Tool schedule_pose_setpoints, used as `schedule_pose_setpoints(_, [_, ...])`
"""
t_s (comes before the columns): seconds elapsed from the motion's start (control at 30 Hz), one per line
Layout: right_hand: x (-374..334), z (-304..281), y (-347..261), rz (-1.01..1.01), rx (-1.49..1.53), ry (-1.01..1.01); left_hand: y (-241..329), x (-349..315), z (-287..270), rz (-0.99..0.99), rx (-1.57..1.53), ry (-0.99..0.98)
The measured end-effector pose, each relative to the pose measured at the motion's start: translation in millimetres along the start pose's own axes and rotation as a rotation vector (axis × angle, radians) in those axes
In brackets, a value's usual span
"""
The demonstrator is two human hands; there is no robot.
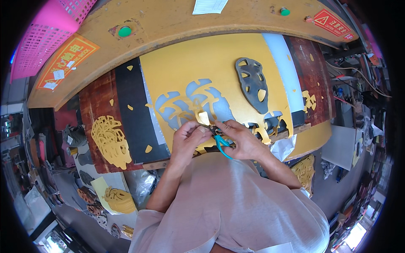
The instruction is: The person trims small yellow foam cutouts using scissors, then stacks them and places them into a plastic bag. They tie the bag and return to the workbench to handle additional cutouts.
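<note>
shirt: my pale loose shirt (pixel 236 206) fills the low part of the view, both forearms going up from it to the bench.
piece in hand: a small thin yellow cut-out scrap (pixel 203 117), at the near edge of the big yellow sheet (pixel 202 63), between my two hands.
left hand: my left hand (pixel 187 139) has fingertips pinched together on the scrap's lower end.
right hand: my right hand (pixel 240 139) is closed round a tool with teal plastic handles (pixel 221 145), its tip hidden under my fingers near the scrap; whether it bites the scrap i cannot tell.
handling: i judge the scrap very light, thin and bendy, likely to crease or tear at narrow necks, so it wants a pinch low down near where it meets the sheet, not at the free tip.
sheet: pale blue leaf-shaped openings (pixel 190 105) show where pieces are out; the remaining yellow webs look flimsy.
dark template: a dark grey oval cut-out shape with yellow-showing holes (pixel 253 82) lies on the sheet to the right, apart from my hands.
left of bench: a yellow lacy cut-out (pixel 110 141) rests on a dark red board (pixel 95 105), well apart.
far side: a curved wooden machine edge (pixel 168 21) with a green button (pixel 125 31), and a pink plastic basket (pixel 46 33) at the upper left.
</note>
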State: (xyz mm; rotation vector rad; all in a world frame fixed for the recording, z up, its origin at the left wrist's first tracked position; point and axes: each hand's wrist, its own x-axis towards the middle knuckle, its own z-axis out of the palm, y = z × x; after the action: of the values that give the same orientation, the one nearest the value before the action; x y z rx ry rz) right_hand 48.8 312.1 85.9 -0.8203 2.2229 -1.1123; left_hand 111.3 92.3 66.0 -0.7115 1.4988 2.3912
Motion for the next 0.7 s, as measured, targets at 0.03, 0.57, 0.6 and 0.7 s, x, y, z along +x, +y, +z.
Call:
schedule_pose_setpoints(0.03, [0.2,0.1,-0.2,0.002,0.001,0.002,2.7,0.9,-1.3,-0.013,-0.009,0.001])
schedule_pose_setpoints(0.57, [1.3,-4.2,-3.1,0.004,0.013,-0.008,7.1,8.2,-2.8,-0.002,0.12,-0.1])
schedule_pose_setpoints(0.6, [1.3,-4.4,-2.9,0.012,0.009,-0.014,6.6,8.4,-3.5,0.003,0.122,-0.106])
schedule_pose_setpoints(0.7, [1.8,-4.1,-2.6,0.003,-0.012,-0.013,5.3,8.2,-5.2,0.011,0.158,-0.121])
